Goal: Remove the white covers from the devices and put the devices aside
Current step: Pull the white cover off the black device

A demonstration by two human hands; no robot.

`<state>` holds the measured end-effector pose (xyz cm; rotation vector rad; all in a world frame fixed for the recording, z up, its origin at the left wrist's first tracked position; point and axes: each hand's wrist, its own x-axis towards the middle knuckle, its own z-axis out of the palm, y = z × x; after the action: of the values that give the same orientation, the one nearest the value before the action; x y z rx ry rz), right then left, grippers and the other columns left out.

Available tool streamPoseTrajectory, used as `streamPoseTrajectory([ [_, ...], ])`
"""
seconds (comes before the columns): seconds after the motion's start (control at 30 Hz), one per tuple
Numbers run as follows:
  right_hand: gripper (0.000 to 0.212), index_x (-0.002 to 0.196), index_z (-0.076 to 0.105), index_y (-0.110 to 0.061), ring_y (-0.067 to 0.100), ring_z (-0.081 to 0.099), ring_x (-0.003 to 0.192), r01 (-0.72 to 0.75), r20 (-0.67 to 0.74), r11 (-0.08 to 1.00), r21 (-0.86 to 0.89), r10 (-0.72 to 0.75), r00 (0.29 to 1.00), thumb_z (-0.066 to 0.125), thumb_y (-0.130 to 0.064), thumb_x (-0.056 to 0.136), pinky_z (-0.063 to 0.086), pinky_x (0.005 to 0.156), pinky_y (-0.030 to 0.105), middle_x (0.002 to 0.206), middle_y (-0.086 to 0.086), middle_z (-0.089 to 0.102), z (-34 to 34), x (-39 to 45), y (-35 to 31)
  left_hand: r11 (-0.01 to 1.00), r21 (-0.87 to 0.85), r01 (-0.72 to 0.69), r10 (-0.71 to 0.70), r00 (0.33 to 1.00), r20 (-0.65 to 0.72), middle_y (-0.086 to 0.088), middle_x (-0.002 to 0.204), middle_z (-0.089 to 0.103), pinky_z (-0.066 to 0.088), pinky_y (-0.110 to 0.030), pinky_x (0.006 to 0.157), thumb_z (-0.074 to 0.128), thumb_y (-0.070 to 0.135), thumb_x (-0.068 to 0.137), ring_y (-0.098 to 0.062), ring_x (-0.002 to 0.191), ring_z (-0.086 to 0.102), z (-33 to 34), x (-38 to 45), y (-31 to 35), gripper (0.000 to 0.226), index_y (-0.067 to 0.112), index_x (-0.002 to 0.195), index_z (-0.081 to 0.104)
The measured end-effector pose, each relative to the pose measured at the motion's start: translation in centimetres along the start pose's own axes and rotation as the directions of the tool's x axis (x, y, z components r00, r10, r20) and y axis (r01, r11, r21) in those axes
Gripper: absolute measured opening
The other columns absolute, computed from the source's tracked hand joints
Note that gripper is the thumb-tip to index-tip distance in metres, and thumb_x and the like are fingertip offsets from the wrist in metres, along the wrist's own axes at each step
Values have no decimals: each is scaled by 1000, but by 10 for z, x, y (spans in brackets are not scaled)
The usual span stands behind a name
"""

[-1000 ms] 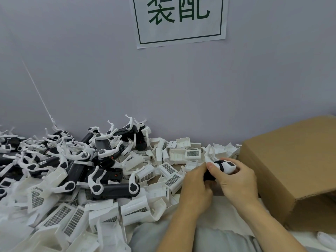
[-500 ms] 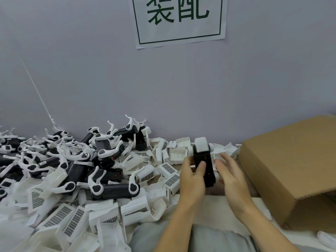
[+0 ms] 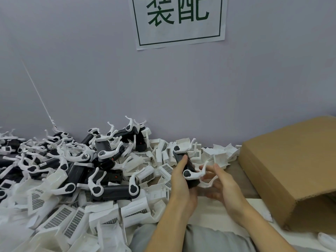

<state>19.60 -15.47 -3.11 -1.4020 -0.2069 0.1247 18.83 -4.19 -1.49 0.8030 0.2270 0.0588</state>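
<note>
Device [image 3: 187, 167], black with white folding arms at both ends, is held just above the table [image 3: 218, 206] in front of the wall [image 3: 181, 88]. The table is pale and its left half is buried: a heap of black devices [image 3: 101, 160] lies at the back left, against the wall, and loose white covers [image 3: 69, 220] with gridded labels spread in front of it and along the wall to the right. A paper sign [image 3: 179, 20] with green characters hangs on the grey wall above.

Left hand [image 3: 181, 184] grips the device's black body, fingers curled round it from the left, thumb up along its side. Right hand [image 3: 223, 180] is spread, fingers loosely straight, its fingertips touching the device's lower white arm; whether it pinches that arm I cannot tell.

At the right stands a cardboard box [image 3: 291, 170], tilted, its opening toward the near right corner; its inside is dark and hidden.
</note>
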Motion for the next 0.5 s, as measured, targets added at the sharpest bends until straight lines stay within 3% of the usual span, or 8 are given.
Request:
streamPoseTrajectory([
  [0.07,36,112,72,-19,39,69,88,-3,11,1000,-17,3,1000,44,-40,102,54,76,41,113,21,67,-1,1,-1,999,-39,13,-12,1000,23,-16,83,74,58,-36,66,62,39,92,-30,67,72,-2,-1,0,36,5,85,75],
  [0.17,33,106,73,-21,28,64,74,26,106,999,42,-30,994,66,-45,85,45,61,30,90,23,67,-2,-2,-3,1000,-4,-4,4,1000,-19,-15,84,70,54,-37,66,55,43,99,-30,70,67,-2,3,-3,45,1,101,70],
  [0.3,34,107,67,-16,25,64,72,3,153,999,38,-8,988,68,-40,83,48,60,30,85,13,71,-1,-2,1,992,100,-73,73,997,-4,-23,110,69,49,-36,63,44,34,106,-35,91,65,-2,3,-5,34,11,125,60],
  [0.4,14,101,68,-13,21,64,69,0,90,998,-63,6,996,65,-26,96,48,59,29,82,9,72,1,-1,3,986,149,-76,70,997,44,-24,110,68,46,-26,51,43,34,106,-30,78,66,-1,1,-7,36,11,129,58],
  [0.5,13,99,66,-11,22,59,62,-3,66,996,-92,10,998,59,-22,99,44,59,31,76,10,70,1,-2,2,977,180,-116,102,991,83,-17,107,68,41,-23,44,51,37,102,-25,70,64,1,1,-8,36,12,128,57],
])
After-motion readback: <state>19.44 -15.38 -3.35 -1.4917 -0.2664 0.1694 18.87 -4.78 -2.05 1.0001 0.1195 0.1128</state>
